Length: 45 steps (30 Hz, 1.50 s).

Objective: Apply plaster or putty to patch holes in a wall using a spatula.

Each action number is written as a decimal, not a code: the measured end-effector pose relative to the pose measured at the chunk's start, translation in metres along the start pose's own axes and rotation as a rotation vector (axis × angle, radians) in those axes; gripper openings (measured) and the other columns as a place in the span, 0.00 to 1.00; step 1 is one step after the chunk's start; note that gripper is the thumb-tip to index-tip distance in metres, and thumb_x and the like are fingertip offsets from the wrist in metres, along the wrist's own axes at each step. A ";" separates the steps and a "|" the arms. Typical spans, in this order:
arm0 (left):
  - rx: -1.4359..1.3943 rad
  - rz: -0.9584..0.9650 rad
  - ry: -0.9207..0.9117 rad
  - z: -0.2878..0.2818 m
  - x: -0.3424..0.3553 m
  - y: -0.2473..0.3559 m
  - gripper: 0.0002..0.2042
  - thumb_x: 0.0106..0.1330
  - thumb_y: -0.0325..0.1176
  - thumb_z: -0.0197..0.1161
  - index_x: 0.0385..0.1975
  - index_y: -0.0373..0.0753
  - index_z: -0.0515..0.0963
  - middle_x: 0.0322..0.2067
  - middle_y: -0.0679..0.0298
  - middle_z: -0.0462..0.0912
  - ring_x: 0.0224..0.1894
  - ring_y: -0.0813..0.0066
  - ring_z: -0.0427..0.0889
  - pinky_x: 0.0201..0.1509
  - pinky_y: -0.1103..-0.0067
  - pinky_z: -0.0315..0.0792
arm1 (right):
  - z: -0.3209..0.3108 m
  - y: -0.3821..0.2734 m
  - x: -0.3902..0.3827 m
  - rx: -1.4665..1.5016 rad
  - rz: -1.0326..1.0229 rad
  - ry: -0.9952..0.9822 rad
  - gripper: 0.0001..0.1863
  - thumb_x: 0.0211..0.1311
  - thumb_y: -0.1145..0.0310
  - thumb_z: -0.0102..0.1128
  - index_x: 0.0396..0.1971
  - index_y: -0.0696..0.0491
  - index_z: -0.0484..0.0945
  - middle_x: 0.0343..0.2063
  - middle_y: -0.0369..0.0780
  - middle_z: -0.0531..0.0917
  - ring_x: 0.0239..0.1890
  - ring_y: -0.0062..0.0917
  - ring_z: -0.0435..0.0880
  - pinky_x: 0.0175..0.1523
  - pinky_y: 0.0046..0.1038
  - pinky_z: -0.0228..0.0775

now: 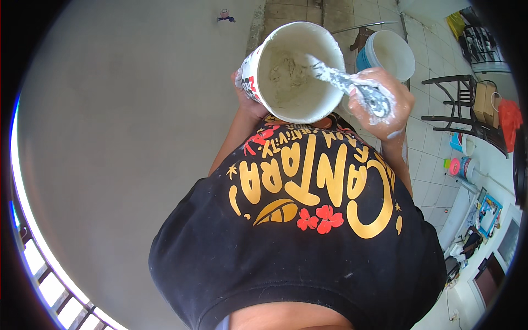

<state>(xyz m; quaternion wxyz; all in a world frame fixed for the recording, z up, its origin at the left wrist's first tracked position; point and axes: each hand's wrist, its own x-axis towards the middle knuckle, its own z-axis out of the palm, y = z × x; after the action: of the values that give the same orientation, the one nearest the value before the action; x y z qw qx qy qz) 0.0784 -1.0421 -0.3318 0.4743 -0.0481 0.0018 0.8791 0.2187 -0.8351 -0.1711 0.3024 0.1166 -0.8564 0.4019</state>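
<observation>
A white bucket [286, 99] with pale creamy material at its bottom is tilted toward the camera in front of my dark printed shirt. My left hand [246, 100] grips the bucket's left side, its fingers partly hidden behind it. My right hand [385, 104] is closed on a paste-smeared tool [335, 77], which looks like a putty knife or brush. The tool's far end is over the bucket's mouth; its exact shape is unclear under the smears. My right fingers and wrist carry white smears.
A blue-and-white bucket [401, 58] stands on the tiled floor [429, 165] behind my right hand. At right are dark chairs [467, 126], a cardboard box [485, 102], a red bag [509, 126] and small buckets [462, 143]. A grey surface [126, 137] fills the left, with railings [52, 286] at lower left.
</observation>
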 end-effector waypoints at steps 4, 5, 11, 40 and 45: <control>0.187 0.051 0.136 -0.034 0.019 0.002 0.37 0.50 0.62 0.48 0.57 0.44 0.69 0.55 0.54 0.72 0.54 0.53 0.71 0.57 0.56 0.65 | 0.006 0.017 -0.009 -0.031 -0.036 0.067 0.14 0.40 0.76 0.67 0.30 0.62 0.76 0.25 0.44 0.80 0.25 0.28 0.80 0.32 0.25 0.73; 0.186 0.042 0.132 -0.030 0.020 -0.003 0.37 0.50 0.62 0.48 0.57 0.44 0.69 0.55 0.54 0.72 0.54 0.53 0.71 0.57 0.56 0.65 | 0.010 0.024 -0.011 -0.052 -0.016 -0.031 0.14 0.39 0.76 0.68 0.30 0.61 0.77 0.24 0.43 0.80 0.25 0.28 0.80 0.31 0.25 0.73; 0.272 0.106 -0.032 -0.047 0.021 -0.010 0.35 0.48 0.59 0.49 0.54 0.43 0.72 0.52 0.54 0.75 0.51 0.53 0.75 0.56 0.58 0.67 | 0.015 0.032 -0.021 -0.087 0.031 0.006 0.14 0.37 0.73 0.70 0.26 0.57 0.76 0.22 0.42 0.79 0.23 0.33 0.80 0.30 0.27 0.73; -0.188 0.429 -0.340 -0.087 -0.063 -0.127 0.36 0.59 0.60 0.35 0.64 0.45 0.59 0.62 0.59 0.63 0.64 0.55 0.62 0.66 0.56 0.56 | -0.066 0.010 0.061 -0.033 0.152 -0.553 0.26 0.54 0.53 0.62 0.48 0.55 0.73 0.40 0.49 0.79 0.36 0.37 0.79 0.44 0.33 0.70; -0.899 0.335 -0.131 -0.126 -0.090 -0.162 0.34 0.57 0.60 0.40 0.61 0.46 0.63 0.62 0.60 0.64 0.61 0.57 0.65 0.65 0.57 0.57 | 0.039 0.018 0.056 -0.088 -0.034 -0.671 0.32 0.56 0.47 0.57 0.54 0.53 0.69 0.41 0.51 0.79 0.46 0.43 0.77 0.51 0.37 0.69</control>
<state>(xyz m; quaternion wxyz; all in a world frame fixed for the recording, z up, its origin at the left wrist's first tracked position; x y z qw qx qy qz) 0.2728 -1.0340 -0.4430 0.2575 -0.1919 -0.4005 0.8582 0.1499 -0.8503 -0.1674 0.0151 0.2433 -0.9227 0.2987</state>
